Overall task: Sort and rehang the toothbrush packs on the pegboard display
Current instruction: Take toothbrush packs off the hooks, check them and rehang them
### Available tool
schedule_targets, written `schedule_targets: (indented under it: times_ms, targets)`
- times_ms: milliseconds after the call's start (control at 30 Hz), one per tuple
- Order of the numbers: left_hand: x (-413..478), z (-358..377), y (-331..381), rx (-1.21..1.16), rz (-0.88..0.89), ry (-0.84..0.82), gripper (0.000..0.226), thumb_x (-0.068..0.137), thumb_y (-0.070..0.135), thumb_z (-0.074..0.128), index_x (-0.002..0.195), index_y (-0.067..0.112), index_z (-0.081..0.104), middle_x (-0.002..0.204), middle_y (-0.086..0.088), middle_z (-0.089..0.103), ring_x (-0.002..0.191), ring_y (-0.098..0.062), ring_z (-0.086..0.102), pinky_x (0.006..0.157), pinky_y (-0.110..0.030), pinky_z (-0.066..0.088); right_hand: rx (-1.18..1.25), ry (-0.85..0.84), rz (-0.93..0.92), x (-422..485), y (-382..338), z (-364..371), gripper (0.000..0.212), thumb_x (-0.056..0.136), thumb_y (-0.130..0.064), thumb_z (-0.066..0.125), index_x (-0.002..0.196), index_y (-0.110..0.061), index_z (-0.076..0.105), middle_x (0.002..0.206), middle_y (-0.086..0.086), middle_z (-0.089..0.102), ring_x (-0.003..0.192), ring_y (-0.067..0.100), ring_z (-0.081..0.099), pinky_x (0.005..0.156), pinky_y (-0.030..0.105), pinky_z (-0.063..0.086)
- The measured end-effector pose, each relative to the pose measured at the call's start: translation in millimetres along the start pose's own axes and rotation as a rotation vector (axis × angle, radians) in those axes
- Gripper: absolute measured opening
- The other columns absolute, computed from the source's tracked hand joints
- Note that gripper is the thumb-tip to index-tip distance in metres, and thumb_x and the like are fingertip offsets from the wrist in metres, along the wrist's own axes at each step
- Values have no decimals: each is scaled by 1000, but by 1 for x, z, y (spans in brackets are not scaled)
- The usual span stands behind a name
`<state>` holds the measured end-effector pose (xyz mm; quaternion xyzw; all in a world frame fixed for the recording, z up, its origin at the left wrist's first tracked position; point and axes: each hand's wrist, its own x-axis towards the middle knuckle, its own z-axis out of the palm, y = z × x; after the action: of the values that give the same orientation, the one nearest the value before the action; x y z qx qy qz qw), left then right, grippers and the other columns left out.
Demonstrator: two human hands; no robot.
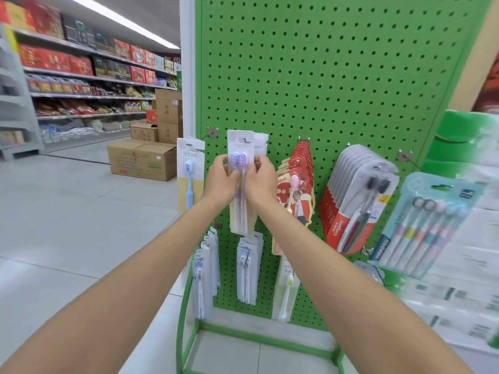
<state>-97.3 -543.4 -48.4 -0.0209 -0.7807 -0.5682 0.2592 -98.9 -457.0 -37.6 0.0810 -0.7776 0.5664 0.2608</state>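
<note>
Both hands held a pale card pack with one blue and one purple toothbrush (241, 147) up at a small metal hook (245, 140), near the left edge of the green board full of little holes (337, 76). The left hand (222, 175) and right hand (261, 176) pinched its sides with curled fingers. If the hole missed the hook, it could drop. Red card packs (297, 168) hung close on the right; room was above.

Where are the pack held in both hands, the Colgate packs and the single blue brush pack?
held pack (239, 159): head view, on its brush heads.
Colgate packs (361, 197): head view, front blister.
blue brush pack (189, 165): head view, brush head.
</note>
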Motion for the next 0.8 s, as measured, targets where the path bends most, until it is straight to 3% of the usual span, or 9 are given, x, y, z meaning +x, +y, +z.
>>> schedule_targets:
  times_ms: [267,400,533,667,800]
  targets:
    - [-13,1,-14,1,-44,2,34,100,21,54,132,15,46,114,1,57,100,-17,58,71,-26,44,-51,-38,-45,-9,5,-7,20,100,-11,44,91,-5,61,78,3,61,62,11,49,59,31,41]
    - [-8,-5,-10,-77,-108,-21,29,98,23,57,123,17,45,112,-5,60,88,-22,58,71,-35,47,-69,-68,-66,-6,-7,-8,23,97,-8,43,84,2,59,71,5,55,61,15,42,56,32,34]
    - [-20,-8,-23,-61,-200,-86,23,95,20,58,114,17,43,107,-9,61,83,-22,58,72,-40,48,-165,-145,-13,-15,-1,-6,26,96,-5,43,72,-11,49,65,0,48,56,14,38,53,31,30]
    - [-49,-14,-55,-56,-284,-152,25,93,14,61,113,15,47,97,-7,60,77,-20,56,68,-35,46,-123,-267,109,-48,37,-3,17,95,-13,48,93,0,58,79,8,59,67,16,47,62,36,41]
    - [-81,-20,-91,-95,-315,-245,26,88,12,72,109,17,57,99,-10,67,85,-23,63,79,-42,53,9,-356,206,-89,70,-12,25,95,-31,58,116,-17,54,97,-10,60,85,4,57,70,22,43]
